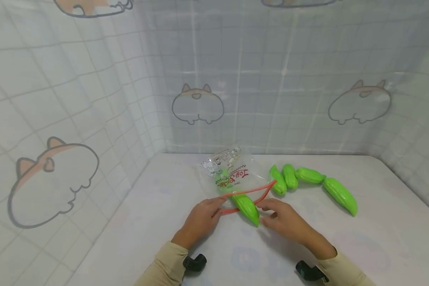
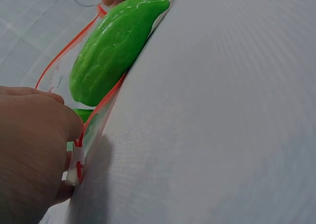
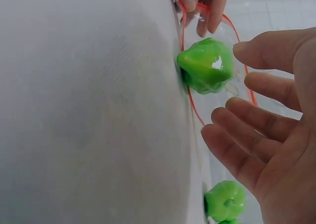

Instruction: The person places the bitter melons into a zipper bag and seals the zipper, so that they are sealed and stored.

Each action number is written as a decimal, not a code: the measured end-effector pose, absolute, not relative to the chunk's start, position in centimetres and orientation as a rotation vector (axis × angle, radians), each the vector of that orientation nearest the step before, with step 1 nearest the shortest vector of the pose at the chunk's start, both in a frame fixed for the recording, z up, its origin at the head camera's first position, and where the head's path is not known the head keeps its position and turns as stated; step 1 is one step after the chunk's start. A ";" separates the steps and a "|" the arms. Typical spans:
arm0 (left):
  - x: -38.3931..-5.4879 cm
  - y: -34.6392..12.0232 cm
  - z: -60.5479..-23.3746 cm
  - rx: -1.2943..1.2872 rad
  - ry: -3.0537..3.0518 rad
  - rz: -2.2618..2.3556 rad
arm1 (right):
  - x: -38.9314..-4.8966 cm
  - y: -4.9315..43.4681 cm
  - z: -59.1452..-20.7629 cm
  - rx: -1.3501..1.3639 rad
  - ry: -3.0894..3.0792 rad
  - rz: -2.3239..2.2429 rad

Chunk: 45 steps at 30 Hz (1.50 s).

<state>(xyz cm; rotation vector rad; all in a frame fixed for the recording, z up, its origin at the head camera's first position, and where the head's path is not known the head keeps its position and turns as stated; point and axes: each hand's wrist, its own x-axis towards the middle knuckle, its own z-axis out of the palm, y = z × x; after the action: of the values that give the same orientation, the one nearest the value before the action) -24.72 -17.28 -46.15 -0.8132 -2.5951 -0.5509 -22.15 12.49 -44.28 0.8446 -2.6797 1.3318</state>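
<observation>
A clear plastic zip bag (image 1: 252, 172) with a red-edged mouth and printed red lettering lies on the table, its mouth spread apart. Through that mouth sticks a glossy, ridged green toy vegetable (image 1: 248, 208), its pointed end outside over the lower rim. Further in, another green piece (image 1: 224, 178) shows through the plastic. My left hand (image 1: 201, 216) pinches the left corner of the red rim; in the left wrist view its fingers hold the zip end (image 2: 75, 165). My right hand (image 3: 276, 125) is beside the vegetable's right side, fingers spread and apart from it.
Several similar green toy vegetables lie in a curved row right of the bag, among them a short one (image 1: 290, 176) and a long one (image 1: 340, 195). A patterned sheet (image 1: 264, 99) walls off the back and sides of the white table (image 1: 157, 190).
</observation>
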 end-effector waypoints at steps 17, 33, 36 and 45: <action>-24.4 -17.3 -46.4 -0.818 -2.589 -0.535 | -20.0 12.0 -43.9 1.130 -2.605 0.978; -24.5 -17.6 -46.1 -0.809 -2.608 -0.551 | -20.7 10.8 -44.0 1.139 -2.709 0.937; -24.5 -17.6 -46.0 -0.810 -2.609 -0.545 | -21.0 10.5 -43.9 1.119 -2.727 0.947; -24.9 -17.5 -46.3 -0.838 -2.564 -0.529 | -21.9 10.0 -43.6 1.099 -2.728 0.926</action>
<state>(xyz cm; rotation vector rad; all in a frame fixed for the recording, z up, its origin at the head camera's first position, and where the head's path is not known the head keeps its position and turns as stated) -24.92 -17.49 -46.33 -0.8381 -2.5637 -0.5291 -21.93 10.00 -43.60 1.0992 -2.7276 0.9255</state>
